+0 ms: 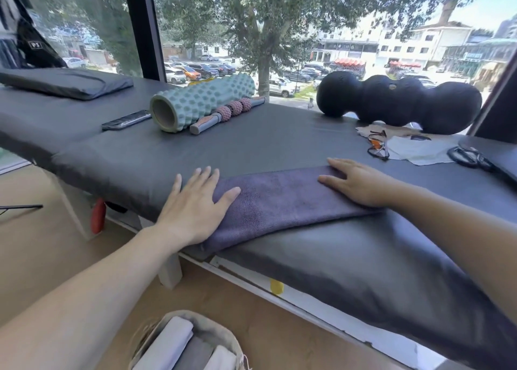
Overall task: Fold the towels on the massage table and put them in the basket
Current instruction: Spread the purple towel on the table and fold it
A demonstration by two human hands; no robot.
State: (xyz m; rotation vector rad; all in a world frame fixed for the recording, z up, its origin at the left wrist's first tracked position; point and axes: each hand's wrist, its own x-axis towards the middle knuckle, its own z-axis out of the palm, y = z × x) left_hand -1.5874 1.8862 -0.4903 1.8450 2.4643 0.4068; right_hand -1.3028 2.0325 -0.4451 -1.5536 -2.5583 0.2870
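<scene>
While both hands lie flat with fingers spread, the person presses a purple towel [279, 199] onto the worktop [251, 145], near its front edge. Left hand [195, 201] covers the towel's left end, right hand [358, 182] the right end; neither grips anything. Judging by the narrow, long shape, the towel is already folded lengthwise and the palms are probably smoothing it or pinning it before the next fold. It lies skewed, its left corner at the worktop's lip.

Basket [223, 339] sits on the floor just below, close to the person, likely so finished pieces drop straight in. It holds rolled or folded towels [179, 341], white and grey; the bottom frame edge cuts it off, so no count possible.

Pushed back toward the window: green foam roller [201, 103], massage stick [226, 115] touching it, a dark phone-like slab [126, 120], black peanut roller [397, 103], glasses [377, 145] on a pale cloth [419, 151]. A dark folded pad [64, 83] sits far left. Whether that cloth counts as another towel is unclear. A black strap-like item at far right is too cropped to identify.
</scene>
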